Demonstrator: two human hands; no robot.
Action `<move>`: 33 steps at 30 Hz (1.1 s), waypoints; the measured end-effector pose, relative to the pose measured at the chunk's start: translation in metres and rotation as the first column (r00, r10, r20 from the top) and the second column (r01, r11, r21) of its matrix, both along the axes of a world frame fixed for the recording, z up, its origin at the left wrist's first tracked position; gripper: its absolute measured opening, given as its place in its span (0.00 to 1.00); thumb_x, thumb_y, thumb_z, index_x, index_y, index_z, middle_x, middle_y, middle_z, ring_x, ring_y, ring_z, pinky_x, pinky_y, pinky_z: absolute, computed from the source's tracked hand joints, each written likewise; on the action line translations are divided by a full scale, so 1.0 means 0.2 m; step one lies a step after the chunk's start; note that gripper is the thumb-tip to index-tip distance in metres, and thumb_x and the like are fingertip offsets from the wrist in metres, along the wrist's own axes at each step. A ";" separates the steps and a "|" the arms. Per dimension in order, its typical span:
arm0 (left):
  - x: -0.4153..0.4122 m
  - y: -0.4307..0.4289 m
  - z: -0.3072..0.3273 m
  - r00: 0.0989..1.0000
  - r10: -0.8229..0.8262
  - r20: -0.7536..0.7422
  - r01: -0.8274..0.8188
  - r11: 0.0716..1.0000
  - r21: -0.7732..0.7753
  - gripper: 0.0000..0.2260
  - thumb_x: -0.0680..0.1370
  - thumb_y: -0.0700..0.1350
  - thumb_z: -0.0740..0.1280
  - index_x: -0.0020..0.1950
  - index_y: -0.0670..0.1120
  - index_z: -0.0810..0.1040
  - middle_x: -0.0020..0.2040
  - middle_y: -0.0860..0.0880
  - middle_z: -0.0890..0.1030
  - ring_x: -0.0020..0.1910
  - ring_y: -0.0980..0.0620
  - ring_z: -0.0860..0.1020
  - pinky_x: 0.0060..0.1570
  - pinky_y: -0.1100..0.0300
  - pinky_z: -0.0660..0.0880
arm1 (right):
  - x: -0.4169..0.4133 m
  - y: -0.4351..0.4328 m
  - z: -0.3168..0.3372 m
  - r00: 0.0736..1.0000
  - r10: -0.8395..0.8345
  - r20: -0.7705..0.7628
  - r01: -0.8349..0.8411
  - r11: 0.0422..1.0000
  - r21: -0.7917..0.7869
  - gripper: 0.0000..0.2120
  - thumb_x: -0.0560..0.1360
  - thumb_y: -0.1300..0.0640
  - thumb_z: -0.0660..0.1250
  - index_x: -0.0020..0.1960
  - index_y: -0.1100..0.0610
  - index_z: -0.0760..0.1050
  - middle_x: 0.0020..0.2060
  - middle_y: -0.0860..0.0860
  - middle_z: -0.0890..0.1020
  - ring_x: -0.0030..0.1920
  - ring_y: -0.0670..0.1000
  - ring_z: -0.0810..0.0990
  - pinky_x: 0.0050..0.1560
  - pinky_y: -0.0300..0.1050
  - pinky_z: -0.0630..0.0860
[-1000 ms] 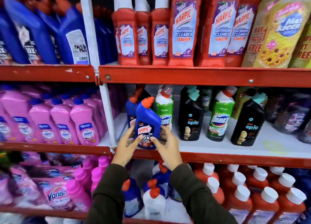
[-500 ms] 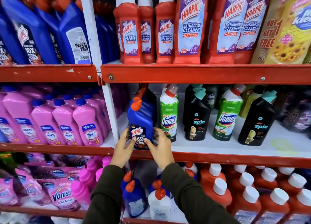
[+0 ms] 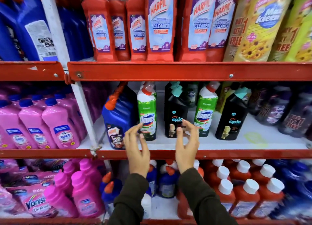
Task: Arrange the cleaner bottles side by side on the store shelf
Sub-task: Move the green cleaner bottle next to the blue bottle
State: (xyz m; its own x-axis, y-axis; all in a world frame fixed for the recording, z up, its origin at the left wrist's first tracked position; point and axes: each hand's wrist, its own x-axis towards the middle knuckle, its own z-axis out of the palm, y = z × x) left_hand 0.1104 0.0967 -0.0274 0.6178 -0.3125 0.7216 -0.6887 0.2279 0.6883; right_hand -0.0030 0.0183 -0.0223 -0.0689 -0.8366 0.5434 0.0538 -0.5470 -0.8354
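A blue Harpic bottle [image 3: 118, 121] with an orange cap stands at the left end of the middle shelf [image 3: 236, 154], touching a green Domex bottle [image 3: 147, 115]. To the right stand a black Spic bottle [image 3: 175, 113], a second Domex bottle [image 3: 205, 111] and a second Spic bottle [image 3: 233, 118]. My left hand [image 3: 136, 150] hovers in front of the first Domex bottle, fingers spread and holding nothing. My right hand [image 3: 186, 148] is in front of the first Spic bottle, fingers curled apart and empty.
Red Harpic bathroom cleaner bottles [image 3: 157, 25] and yellow Max Kleen bottles [image 3: 260, 25] fill the top shelf. Pink bottles [image 3: 59, 123] stand left of the white upright post [image 3: 84, 110]. Dark purple bottles [image 3: 287, 113] sit at the right. Red white-capped bottles [image 3: 244, 191] crowd the lower shelf.
Both hands have let go of the blue Harpic bottle, which now stands at the shelf's left end. The hands have moved right and opened in front of the Domex and Spic bottles.
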 end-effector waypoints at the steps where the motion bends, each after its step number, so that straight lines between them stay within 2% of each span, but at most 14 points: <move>1: -0.07 -0.05 0.02 0.997 -0.073 0.037 0.073 0.997 0.014 0.15 0.81 0.37 0.58 0.65 0.45 0.76 0.60 0.53 0.75 0.62 0.50 0.75 0.66 0.57 0.70 | -0.07 -0.06 0.00 1.000 -0.029 0.008 0.029 0.999 0.020 0.13 0.82 0.59 0.63 0.65 0.52 0.74 0.60 0.52 0.77 0.61 0.48 0.77 0.63 0.42 0.74; 4: -0.28 -0.24 0.06 0.933 -0.355 0.058 0.345 0.929 0.137 0.17 0.83 0.37 0.56 0.70 0.45 0.73 0.66 0.50 0.77 0.67 0.54 0.75 0.69 0.63 0.69 | -0.24 -0.27 -0.03 0.997 -0.077 -0.020 0.079 0.992 0.098 0.20 0.84 0.58 0.59 0.75 0.56 0.67 0.70 0.54 0.71 0.71 0.51 0.71 0.71 0.50 0.70; 6: -0.39 -0.40 0.07 0.866 -0.500 -0.021 0.486 0.831 0.270 0.19 0.84 0.40 0.55 0.76 0.45 0.66 0.74 0.49 0.71 0.74 0.57 0.68 0.74 0.62 0.64 | -0.30 -0.39 -0.06 0.995 -0.048 -0.082 0.060 0.988 0.144 0.22 0.84 0.57 0.56 0.78 0.57 0.61 0.75 0.54 0.67 0.75 0.51 0.66 0.77 0.55 0.65; 9: -0.51 -0.60 0.12 0.811 -0.535 -0.238 0.584 0.704 0.405 0.24 0.84 0.39 0.54 0.80 0.43 0.53 0.81 0.46 0.58 0.80 0.53 0.57 0.76 0.66 0.53 | -0.33 -0.52 -0.06 0.985 0.040 -0.168 -0.004 0.978 0.210 0.26 0.83 0.58 0.54 0.80 0.60 0.55 0.80 0.57 0.60 0.80 0.55 0.60 0.80 0.58 0.59; 11: -0.55 -0.71 0.15 0.786 -0.473 -0.398 0.615 0.667 0.421 0.26 0.83 0.37 0.54 0.81 0.42 0.49 0.82 0.44 0.53 0.81 0.48 0.54 0.72 0.67 0.52 | -0.35 -0.57 -0.04 0.972 0.088 -0.219 -0.036 0.972 0.230 0.26 0.83 0.63 0.54 0.80 0.61 0.55 0.79 0.59 0.62 0.79 0.58 0.62 0.79 0.56 0.61; 14: -0.56 -0.83 0.16 0.780 -0.405 -0.477 0.610 0.659 0.439 0.27 0.82 0.36 0.56 0.81 0.44 0.52 0.81 0.43 0.57 0.80 0.46 0.58 0.76 0.58 0.56 | -0.38 -0.61 -0.02 0.967 0.140 -0.214 -0.089 0.969 0.231 0.25 0.82 0.66 0.58 0.78 0.61 0.59 0.74 0.58 0.70 0.73 0.56 0.70 0.75 0.52 0.67; 18: -0.54 -0.85 0.15 0.785 -0.386 -0.484 0.602 0.660 0.450 0.26 0.81 0.36 0.61 0.78 0.47 0.61 0.76 0.44 0.69 0.74 0.46 0.69 0.67 0.62 0.63 | -0.41 -0.65 -0.02 0.964 0.163 -0.210 -0.114 0.966 0.231 0.24 0.82 0.65 0.60 0.77 0.60 0.62 0.71 0.56 0.74 0.70 0.53 0.73 0.71 0.47 0.69; 20: -0.53 -0.84 0.13 0.794 -0.384 -0.470 0.588 0.683 0.434 0.25 0.80 0.36 0.63 0.77 0.46 0.64 0.73 0.43 0.73 0.71 0.45 0.72 0.69 0.59 0.66 | -0.42 -0.65 -0.02 0.960 0.173 -0.220 -0.124 0.967 0.223 0.23 0.82 0.64 0.61 0.77 0.59 0.63 0.70 0.56 0.75 0.69 0.52 0.74 0.67 0.41 0.69; 23: -0.52 -0.80 0.09 0.790 -0.420 -0.447 0.595 0.702 0.391 0.24 0.79 0.38 0.66 0.75 0.46 0.68 0.68 0.45 0.77 0.67 0.47 0.76 0.72 0.47 0.71 | -0.45 -0.62 -0.03 0.955 0.192 -0.225 -0.150 0.970 0.192 0.22 0.82 0.64 0.60 0.75 0.59 0.66 0.67 0.53 0.77 0.67 0.50 0.75 0.62 0.27 0.69; 25: -0.52 -0.75 0.08 0.785 -0.446 -0.429 0.602 0.712 0.360 0.23 0.78 0.40 0.67 0.72 0.48 0.70 0.65 0.47 0.80 0.65 0.49 0.77 0.69 0.49 0.73 | -0.48 -0.58 -0.03 0.956 0.219 -0.196 -0.183 0.966 0.184 0.21 0.82 0.62 0.61 0.75 0.58 0.66 0.66 0.52 0.77 0.66 0.48 0.75 0.59 0.21 0.69; 27: -0.53 -0.71 0.10 0.784 -0.469 -0.405 0.606 0.717 0.343 0.21 0.77 0.44 0.67 0.70 0.52 0.72 0.62 0.49 0.81 0.62 0.51 0.79 0.66 0.55 0.75 | -0.51 -0.54 -0.02 0.957 0.241 -0.163 -0.209 0.959 0.191 0.21 0.83 0.59 0.61 0.75 0.56 0.66 0.66 0.52 0.77 0.65 0.47 0.76 0.58 0.22 0.70; 29: -0.53 -0.67 0.09 0.782 -0.491 -0.383 0.612 0.718 0.331 0.20 0.77 0.46 0.68 0.69 0.51 0.73 0.62 0.50 0.82 0.62 0.52 0.80 0.64 0.57 0.75 | -0.53 -0.50 -0.02 0.955 0.261 -0.140 -0.232 0.953 0.193 0.21 0.83 0.57 0.61 0.75 0.55 0.66 0.66 0.51 0.77 0.65 0.47 0.77 0.59 0.25 0.72; 31: -0.54 -0.63 0.10 0.775 -0.505 -0.380 0.623 0.712 0.325 0.20 0.78 0.46 0.68 0.70 0.50 0.73 0.64 0.49 0.82 0.63 0.53 0.79 0.64 0.59 0.75 | -0.54 -0.46 -0.02 0.953 0.270 -0.134 -0.243 0.951 0.189 0.20 0.83 0.56 0.61 0.74 0.53 0.66 0.66 0.51 0.78 0.66 0.47 0.77 0.64 0.35 0.74; 33: -0.54 -0.59 0.09 0.774 -0.505 -0.381 0.624 0.710 0.327 0.20 0.79 0.45 0.68 0.71 0.50 0.72 0.64 0.50 0.81 0.61 0.56 0.79 0.60 0.67 0.75 | -0.55 -0.44 -0.03 0.950 0.279 -0.137 -0.251 0.949 0.193 0.19 0.83 0.55 0.62 0.74 0.53 0.67 0.66 0.52 0.78 0.66 0.49 0.78 0.66 0.45 0.76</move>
